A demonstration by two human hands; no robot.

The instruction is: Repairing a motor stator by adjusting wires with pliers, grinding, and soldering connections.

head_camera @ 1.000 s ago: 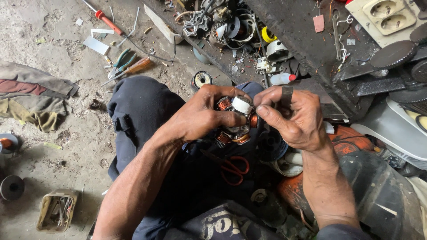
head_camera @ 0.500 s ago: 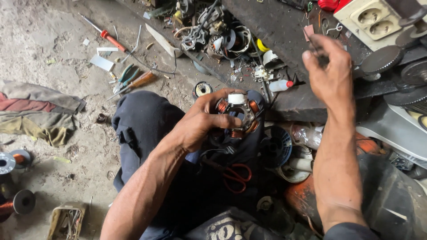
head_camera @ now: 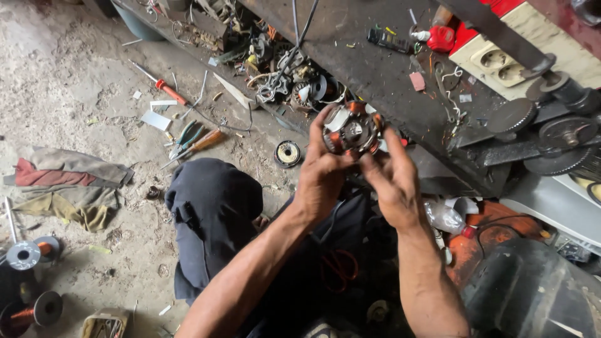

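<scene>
I hold a small round motor stator (head_camera: 352,130) with copper-orange windings up in front of me, above my lap. My left hand (head_camera: 322,175) grips it from the left and below, thumb and fingers curled round its rim. My right hand (head_camera: 391,178) meets it from the right, fingers on its lower right edge. Both forearms rise from the bottom of the view over my dark trousers (head_camera: 213,213).
A dark workbench (head_camera: 375,69) strewn with motor parts, wires and a socket strip (head_camera: 501,59) stands ahead. On the dirt floor lie screwdrivers (head_camera: 164,84), pliers (head_camera: 188,141), a wire spool (head_camera: 288,153), rags (head_camera: 62,184) and copper-wire bobbins (head_camera: 31,253). Orange scissors (head_camera: 338,266) rest on my lap.
My right hand came back from the bench on the right and now touches the stator again. Both hands have lifted the stator higher and farther from my lap.
</scene>
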